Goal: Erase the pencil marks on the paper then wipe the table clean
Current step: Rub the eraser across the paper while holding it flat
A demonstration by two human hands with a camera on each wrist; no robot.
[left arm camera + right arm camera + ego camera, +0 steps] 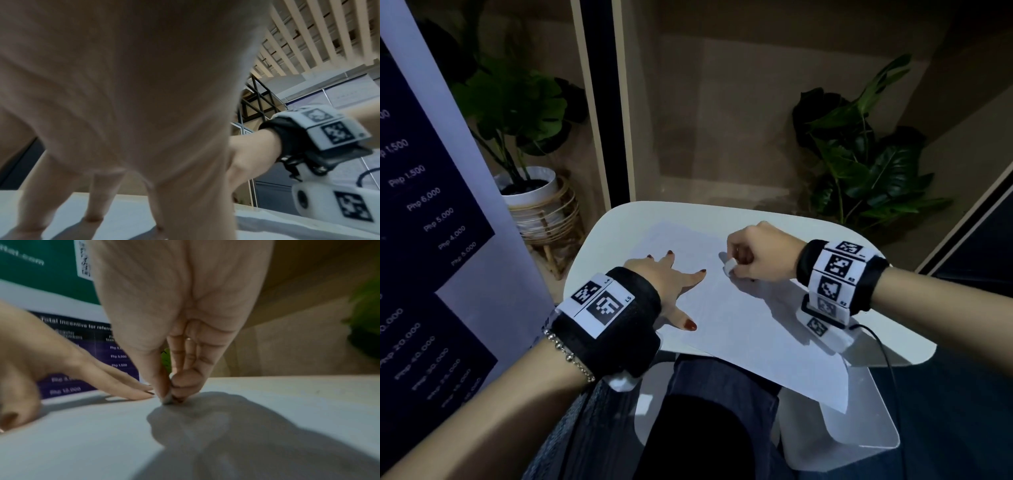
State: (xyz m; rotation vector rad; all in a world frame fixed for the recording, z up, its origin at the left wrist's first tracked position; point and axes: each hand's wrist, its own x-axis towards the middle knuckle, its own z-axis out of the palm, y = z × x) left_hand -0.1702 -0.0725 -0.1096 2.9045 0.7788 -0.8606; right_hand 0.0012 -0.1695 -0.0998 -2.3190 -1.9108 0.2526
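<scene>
Fingers of the right hand (760, 253) curl around a small white eraser (730, 266), pinching it between thumb and fingertips with its lower end touching the paper (739, 325). In the right wrist view the eraser (167, 398) shows only as a sliver between the fingertips, pressed to the sheet. To its left, the left hand (671, 277) lies flat on the paper, fingers straight and spread wide, holding nothing. The sheet rests at an angle on a small white table (774, 214), and its near corner hangs over the table's edge. Any pencil marks on the paper are too faint to tell. Beyond the table stand two leafy plants (866, 157), one in a white pot (530, 195).
</scene>
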